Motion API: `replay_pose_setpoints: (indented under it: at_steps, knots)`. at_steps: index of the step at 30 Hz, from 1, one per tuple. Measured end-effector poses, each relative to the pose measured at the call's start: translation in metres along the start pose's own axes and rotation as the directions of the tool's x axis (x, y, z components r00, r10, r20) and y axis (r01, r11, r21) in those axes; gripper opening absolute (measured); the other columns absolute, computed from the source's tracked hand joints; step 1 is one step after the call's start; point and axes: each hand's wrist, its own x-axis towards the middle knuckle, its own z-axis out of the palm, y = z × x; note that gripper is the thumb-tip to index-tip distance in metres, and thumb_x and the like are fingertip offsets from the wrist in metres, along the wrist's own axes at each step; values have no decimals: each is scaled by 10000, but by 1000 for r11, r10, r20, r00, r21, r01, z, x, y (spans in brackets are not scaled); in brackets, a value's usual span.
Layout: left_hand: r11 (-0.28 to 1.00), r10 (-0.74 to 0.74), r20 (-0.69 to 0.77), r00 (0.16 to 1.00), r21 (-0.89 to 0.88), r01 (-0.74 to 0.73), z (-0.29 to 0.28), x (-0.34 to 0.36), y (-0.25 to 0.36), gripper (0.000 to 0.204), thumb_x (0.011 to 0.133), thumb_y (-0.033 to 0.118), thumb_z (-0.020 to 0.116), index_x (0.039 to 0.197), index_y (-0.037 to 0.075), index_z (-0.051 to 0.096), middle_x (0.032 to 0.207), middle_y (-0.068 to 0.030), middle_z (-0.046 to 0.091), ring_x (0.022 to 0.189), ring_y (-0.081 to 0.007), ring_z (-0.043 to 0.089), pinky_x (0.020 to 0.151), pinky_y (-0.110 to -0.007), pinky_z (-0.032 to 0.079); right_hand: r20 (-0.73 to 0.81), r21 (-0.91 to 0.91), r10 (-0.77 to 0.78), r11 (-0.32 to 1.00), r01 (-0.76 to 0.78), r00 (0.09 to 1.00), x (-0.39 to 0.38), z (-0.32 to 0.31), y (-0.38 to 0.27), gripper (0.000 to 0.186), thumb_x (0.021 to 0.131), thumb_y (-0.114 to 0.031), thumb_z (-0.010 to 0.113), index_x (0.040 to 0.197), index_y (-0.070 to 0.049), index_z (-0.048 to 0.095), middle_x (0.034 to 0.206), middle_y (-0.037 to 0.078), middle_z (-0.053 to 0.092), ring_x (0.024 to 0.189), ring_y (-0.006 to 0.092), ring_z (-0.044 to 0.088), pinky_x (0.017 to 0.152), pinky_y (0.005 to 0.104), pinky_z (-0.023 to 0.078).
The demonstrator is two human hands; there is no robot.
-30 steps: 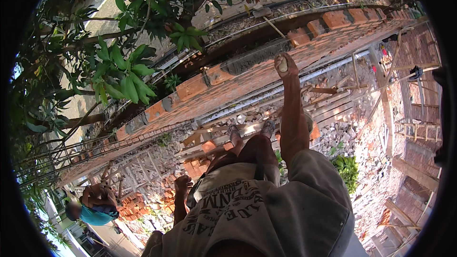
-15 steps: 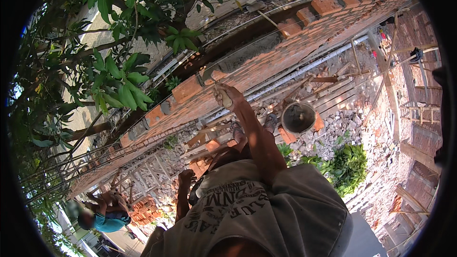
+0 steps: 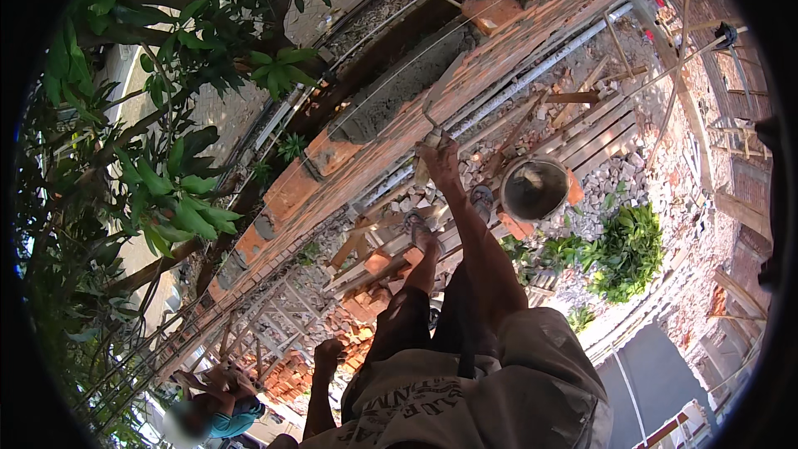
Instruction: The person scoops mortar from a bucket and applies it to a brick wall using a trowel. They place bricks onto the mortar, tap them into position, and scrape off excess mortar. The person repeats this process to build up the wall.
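A: Gripping what with the right hand [image 3: 438,155]?
B: Clamping fingers around the handle of a trowel [image 3: 446,81]; holding the blade alongside grey mortar [image 3: 391,90] on the brick wall [image 3: 532,27], likely for control near the edge.
A: Doing what with the left hand [image 3: 328,355]?
B: Hanging low near the shirt [image 3: 407,395]; too dark for telling fingers apart from together.
A: Finding the bucket [image 3: 536,188] where?
B: Resting just beside the right foot [image 3: 482,199], likely for easy reach.

Here's the head camera, left of its side-by-side pair, peering steeply down! The wearer's shirt [image 3: 407,399] looms close at six o'clock; farther off, the brick wall [image 3: 540,33] slants from eight o'clock to one, edges bowing toward the fisheye's dark rim.
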Motion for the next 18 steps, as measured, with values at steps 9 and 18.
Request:
replay_pose_setpoints:
  at_steps: [9, 18]
  knots:
    - [992, 46, -22, 999, 119, -43, 26, 37, 57, 516, 852, 308, 592, 1187, -82, 553, 942, -126, 674, 802, -195, 673, 655, -299, 538, 209, -971, 114, 145, 192, 971, -57, 35, 61, 266, 798, -124, 604, 1004, -45, 455, 871, 153, 547, 769, 340, 596, 645, 441, 480]
    - [840, 144, 64, 987, 520, -157, 51, 78, 74, 461, 873, 277, 618, 1187, -55, 556, 878, -94, 664, 794, -160, 661, 682, -284, 531, -26, -978, -62, 206, -12, 998, 72, -142, -46, 282, 794, -185, 640, 974, -59, 462, 892, 213, 589, 848, 435, 586, 690, 500, 471]
